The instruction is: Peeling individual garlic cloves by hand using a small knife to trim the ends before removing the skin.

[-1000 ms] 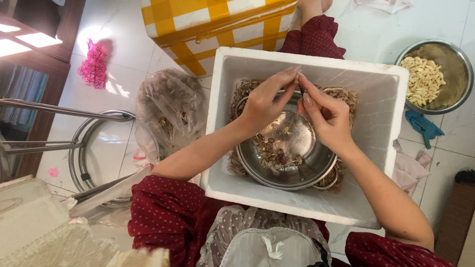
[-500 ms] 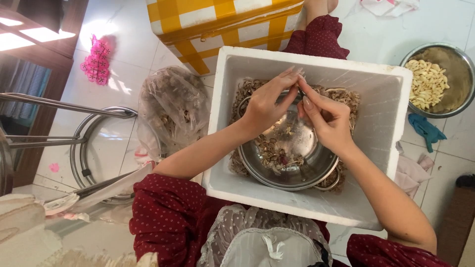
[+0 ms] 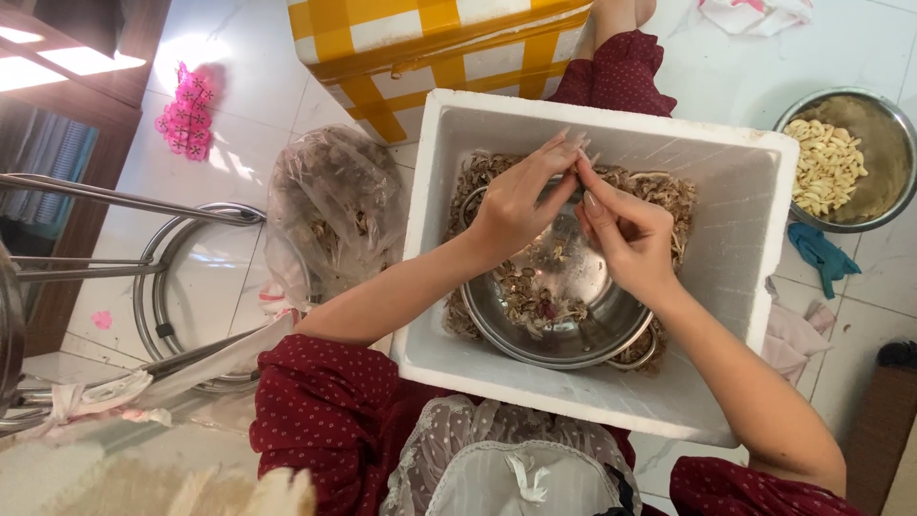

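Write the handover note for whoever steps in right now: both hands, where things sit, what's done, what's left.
Left hand and right hand: fingertips meet over the steel bowl, pinching something too small to make out.
The steel bowl sits inside the white foam box, on a bed of dry skins; a few scraps lie in the bowl.
Done: a second bowl of peeled cloves stands on the floor at the right.
Left: cannot tell how much; a clear bag of similar scraps lies left of the box.

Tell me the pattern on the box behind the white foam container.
Yellow and white checks, seen in the head view on the box beyond the white foam container.
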